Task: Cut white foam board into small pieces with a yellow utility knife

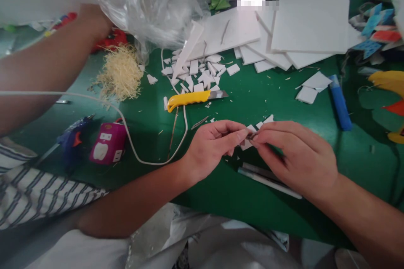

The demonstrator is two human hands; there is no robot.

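Observation:
My left hand (217, 145) and my right hand (293, 151) meet over the green tabletop, fingertips pinched together. Between them is a small, thin grey-brown piece (251, 136); the fingers mostly hide it, so its kind is unclear. Just beneath and behind the fingertips lie small cut pieces of white foam board (247, 144). A pair of narrow pale strips (269, 182) rests below my right hand. Beyond my left hand lie a yellow-handled utility knife (189, 99), blade pointing right, and a thin twig-like strip (200, 122).
White foam sheets (311, 16) are stacked at the back, beside foam scraps (205, 76) and a clear plastic bag (158, 12). Straw-like shreds (121, 73), a magenta power adapter (107, 142), a white cable (135, 155) and another person's arm (50, 58) occupy the left. A blue-handled tool (341, 102) lies right.

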